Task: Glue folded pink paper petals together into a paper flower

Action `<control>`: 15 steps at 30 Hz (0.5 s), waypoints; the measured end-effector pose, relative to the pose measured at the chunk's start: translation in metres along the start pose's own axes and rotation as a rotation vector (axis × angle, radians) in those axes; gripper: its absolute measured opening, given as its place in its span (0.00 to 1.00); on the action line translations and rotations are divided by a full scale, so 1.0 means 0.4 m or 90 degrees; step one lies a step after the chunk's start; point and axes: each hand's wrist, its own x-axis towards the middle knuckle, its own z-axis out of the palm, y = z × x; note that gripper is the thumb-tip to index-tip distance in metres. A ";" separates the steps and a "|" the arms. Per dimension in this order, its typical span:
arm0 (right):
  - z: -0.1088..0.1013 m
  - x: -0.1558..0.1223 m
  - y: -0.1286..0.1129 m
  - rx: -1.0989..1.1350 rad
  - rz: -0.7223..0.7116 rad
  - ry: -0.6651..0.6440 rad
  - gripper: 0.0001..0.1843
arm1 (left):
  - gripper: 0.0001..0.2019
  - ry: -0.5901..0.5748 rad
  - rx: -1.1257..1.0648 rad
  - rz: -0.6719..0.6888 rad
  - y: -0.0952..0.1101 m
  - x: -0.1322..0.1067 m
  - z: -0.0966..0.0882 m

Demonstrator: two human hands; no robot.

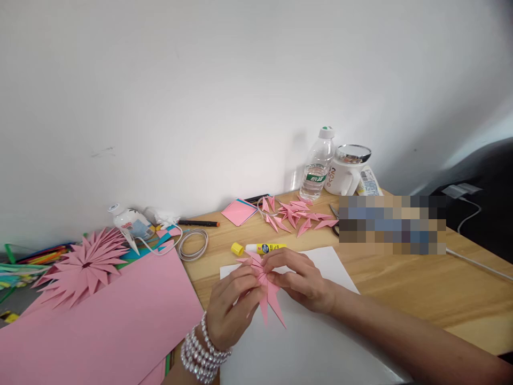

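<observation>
Both my hands pinch a partly built pink paper flower (pixel 267 295) made of pointed folded petals, held over a white sheet (pixel 320 342). My left hand (pixel 230 307), with a pearl bracelet at the wrist, grips its left side. My right hand (pixel 298 278) presses the petals together from the right. Just beyond my fingers lies an uncapped yellow glue stick (pixel 266 248) with its yellow cap (pixel 236 248) beside it. A pile of loose pink folded petals (pixel 298 214) lies further back on the wooden table (pixel 401 278).
A finished pink paper flower (pixel 82 267) and a large pink sheet (pixel 100 326) lie at the left. A glue gun (pixel 130 223), cable coil (pixel 193 244), pink square papers (pixel 239 212), a water bottle (pixel 316 166) and a white mug (pixel 347 170) stand near the wall.
</observation>
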 end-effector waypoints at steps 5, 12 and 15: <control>-0.001 0.005 0.008 -0.017 0.017 -0.023 0.09 | 0.11 -0.025 -0.002 -0.002 -0.013 0.008 0.011; 0.004 -0.004 0.014 -0.049 0.054 -0.029 0.08 | 0.14 -0.026 -0.099 -0.067 -0.013 0.013 0.010; 0.004 -0.006 0.027 -0.074 0.137 0.011 0.10 | 0.12 0.032 -0.125 -0.210 -0.017 -0.001 0.011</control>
